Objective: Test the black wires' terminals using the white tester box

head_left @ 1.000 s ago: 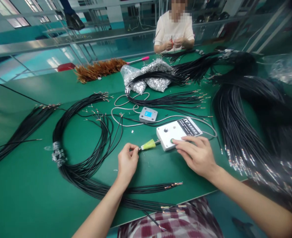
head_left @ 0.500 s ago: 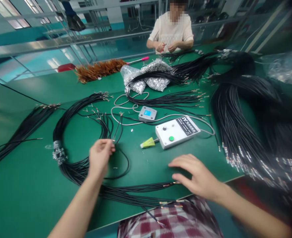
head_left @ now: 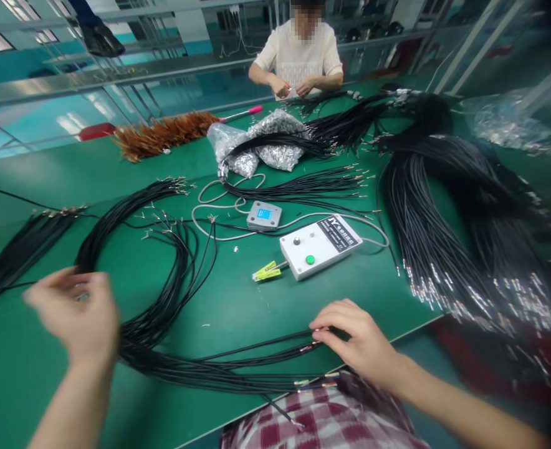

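Note:
My right hand [head_left: 357, 342] rests near the table's front edge, its fingers curled and pinching the metal-tipped ends of black wires [head_left: 275, 349]. Those wires belong to a looped black bundle [head_left: 163, 305] that curves across the green table [head_left: 238, 299]. Over the left side of this loop hovers my left hand [head_left: 76, 312], smeared by motion, so its fingers are unclear. A white control box [head_left: 320, 244] with a green button [head_left: 310, 259] lies beyond my hands. A yellow-green clip [head_left: 266, 271] sticks out of its left end. A small grey unit with a blue display [head_left: 265, 216] sits behind it.
A thick mass of black wires [head_left: 444, 231] covers the right side, and another bundle [head_left: 18, 249] lies far left. A silvery bag [head_left: 266, 146] and a brown feather duster [head_left: 158, 134] lie at the back. Another person [head_left: 298, 56] works across the table.
My left hand left the clip and swept left over the looped bundle. My right hand came off the green button and dropped to the wire ends at the front edge.

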`<state>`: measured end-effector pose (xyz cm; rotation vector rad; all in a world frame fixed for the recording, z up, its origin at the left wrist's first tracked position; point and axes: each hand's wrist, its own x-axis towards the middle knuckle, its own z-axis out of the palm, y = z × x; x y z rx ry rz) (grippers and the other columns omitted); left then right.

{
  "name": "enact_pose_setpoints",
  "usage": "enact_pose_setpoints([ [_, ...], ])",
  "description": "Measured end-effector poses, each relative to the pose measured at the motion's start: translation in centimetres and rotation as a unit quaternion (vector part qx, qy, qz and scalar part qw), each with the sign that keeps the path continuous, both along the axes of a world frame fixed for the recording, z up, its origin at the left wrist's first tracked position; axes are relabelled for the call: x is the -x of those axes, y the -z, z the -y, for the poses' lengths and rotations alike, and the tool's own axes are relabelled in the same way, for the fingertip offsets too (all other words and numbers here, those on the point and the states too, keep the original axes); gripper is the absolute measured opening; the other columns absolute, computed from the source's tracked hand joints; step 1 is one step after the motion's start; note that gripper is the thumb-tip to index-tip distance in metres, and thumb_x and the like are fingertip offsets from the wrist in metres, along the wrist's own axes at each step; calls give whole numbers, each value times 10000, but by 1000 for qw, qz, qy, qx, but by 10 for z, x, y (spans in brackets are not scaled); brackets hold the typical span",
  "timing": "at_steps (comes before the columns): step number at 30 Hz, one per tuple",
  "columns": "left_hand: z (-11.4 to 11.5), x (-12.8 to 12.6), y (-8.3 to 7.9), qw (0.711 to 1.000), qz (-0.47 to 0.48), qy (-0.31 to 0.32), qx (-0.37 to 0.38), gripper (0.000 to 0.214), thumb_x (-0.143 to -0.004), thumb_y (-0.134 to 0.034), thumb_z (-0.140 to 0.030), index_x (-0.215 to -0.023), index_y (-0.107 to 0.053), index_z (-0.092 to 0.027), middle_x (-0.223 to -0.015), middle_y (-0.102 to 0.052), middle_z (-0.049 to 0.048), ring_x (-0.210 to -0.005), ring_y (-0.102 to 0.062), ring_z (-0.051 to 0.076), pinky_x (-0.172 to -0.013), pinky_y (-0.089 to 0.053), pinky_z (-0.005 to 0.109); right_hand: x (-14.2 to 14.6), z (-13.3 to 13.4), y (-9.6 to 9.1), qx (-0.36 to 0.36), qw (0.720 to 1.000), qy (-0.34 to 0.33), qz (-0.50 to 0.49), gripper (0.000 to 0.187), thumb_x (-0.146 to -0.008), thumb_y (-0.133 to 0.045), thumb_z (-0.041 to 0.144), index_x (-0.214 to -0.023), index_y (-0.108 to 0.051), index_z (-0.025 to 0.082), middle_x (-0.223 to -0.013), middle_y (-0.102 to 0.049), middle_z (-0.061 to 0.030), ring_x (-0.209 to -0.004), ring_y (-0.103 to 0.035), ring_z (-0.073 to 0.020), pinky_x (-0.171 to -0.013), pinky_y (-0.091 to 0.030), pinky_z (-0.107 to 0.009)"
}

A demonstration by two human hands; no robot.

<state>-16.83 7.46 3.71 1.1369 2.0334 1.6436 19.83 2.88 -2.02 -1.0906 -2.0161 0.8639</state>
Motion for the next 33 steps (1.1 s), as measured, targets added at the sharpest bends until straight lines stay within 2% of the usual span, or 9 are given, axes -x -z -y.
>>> enact_pose_setpoints([
  [1,11,-28,6,994,-80,69,4,105,-841,-611,-322,-909,-599,-243,-782,-646,-29,-743,-584,186,-648,-500,275,2,-2,-3,-9,1000,3,-14,60,-909,-627,235,-894,-685,227,-829,-734,-9,-772,-659,-162,-768,-437,-329],
  [2,22,-58,11,969,-133,201,45,124,-840,-614,-349,-907,-635,-246,-838,-678,-9,-773,-608,201,-682,-507,300,4,-4,-6,-15,1000,6,-25,38,-897,-643,219,-907,-679,228,-827,-734,-1,-768,-656,-157,-767,-439,-323],
  [4,41,-112,18,883,-176,423,105,175,-874,-585,-315,-1016,-665,-250,-969,-710,34,-891,-636,229,-787,-513,342,8,-8,-12,-16,999,15,-42,64,-871,-672,195,-926,-669,228,-830,-730,10,-770,-648,-150,-762,-444,-311],
  [6,51,-148,21,842,-203,489,105,191,-891,-556,-249,-1051,-658,-236,-952,-718,58,-860,-635,233,-761,-503,343,12,-11,-16,2,998,29,-54,85,-849,-691,188,-921,-669,228,-827,-722,13,-777,-643,-150,-761,-452,-305],
  [9,51,-165,24,843,-187,492,109,154,-921,-498,-207,-882,-646,-214,-796,-693,38,-705,-608,186,-654,-470,283,17,-14,-17,67,991,58,-98,137,-817,-713,210,-947,-676,232,-831,-722,9,-785,-652,-159,-767,-468,-306],
  [13,48,-155,26,874,-130,446,141,167,-909,-529,-280,-778,-605,-211,-639,-599,-9,-535,-507,137,-511,-390,234,20,-18,-15,168,970,92,-147,203,-782,-723,253,-979,-687,221,-840,-741,-10,-759,-668,-170,-722,-466,-307],
  [21,50,-158,26,886,-116,418,161,186,-896,-530,-315,-750,-579,-211,-599,-532,-26,-505,-447,126,-483,-361,232,31,-25,-18,211,952,103,-196,133,-781,-693,310,-774,-728,182,-723,-718,-26,-660,-620,-154,-600,-446,-272],
  [29,55,-161,29,919,-96,362,120,164,-873,-573,-291,-734,-589,-203,-598,-553,-28,-493,-473,116,-467,-383,214,46,-19,-9,337,865,127,-350,184,-697,-782,363,-728,-733,189,-692,-705,-9,-548,-556,-106,-578,-483,-251],
  [33,57,-162,30,927,-74,351,110,162,-870,-579,-281,-731,-593,-200,-592,-561,-28,-495,-493,116,-466,-396,208,51,-15,-8,343,851,136,-373,173,-692,-791,358,-719,-735,197,-700,-712,-7,-538,-546,-99,-578,-482,-246],
])
